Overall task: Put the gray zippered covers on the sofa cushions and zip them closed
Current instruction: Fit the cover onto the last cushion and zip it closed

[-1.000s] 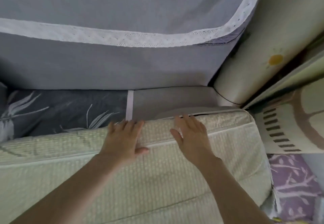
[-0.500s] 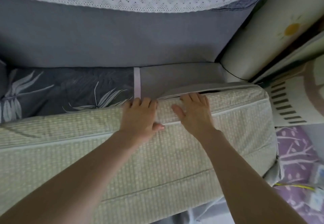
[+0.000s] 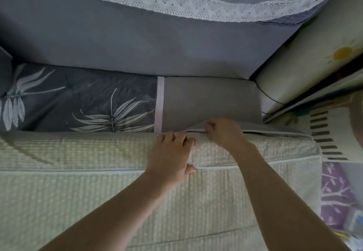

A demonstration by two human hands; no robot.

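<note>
The zipping step seems to be in hand. One gray cover is counted, its edge pinched between the closed fingers of the right hand, perhaps on a hidden zip pull. One cushion is gripped beneath the left hand, fingers curled over its far edge. A steady pull along that edge is called for next.
</note>
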